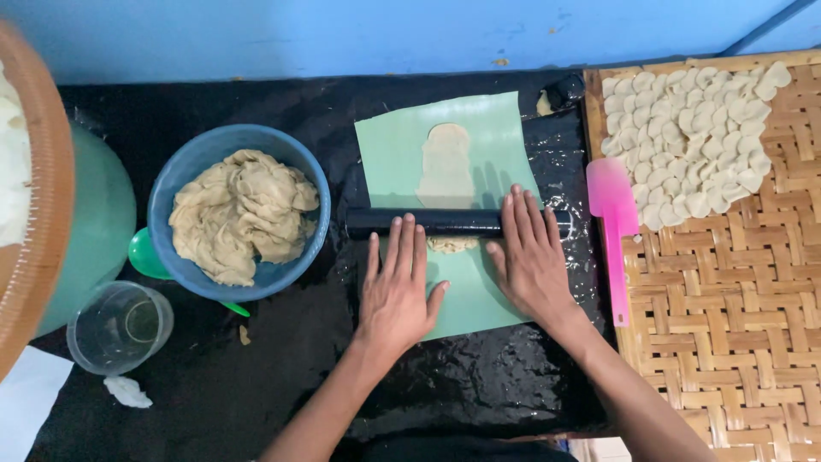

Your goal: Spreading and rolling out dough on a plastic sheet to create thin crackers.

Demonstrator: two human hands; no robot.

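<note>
Head view: both forearms come in from six o'clock. The left hand (396, 291) lies flat, fingers spread and straight, its tips on the black rolling pin (445, 222); it grips nothing. The right hand (530, 257) is likewise flat and unclenched, fingertips over the pin. The pin lies crosswise on a green sheet (393, 154), with flattened dough (445, 167) at its twelve o'clock and a bit of dough showing at six. At nine o'clock stands a blue bowl (184, 175) of dough lump. At three o'clock a pink spatula (612, 214) rests on the edge of a woven bamboo tray (727, 308) that bears small dough discs (688, 137). A clear cup (120, 329) stands at eight o'clock.
</note>
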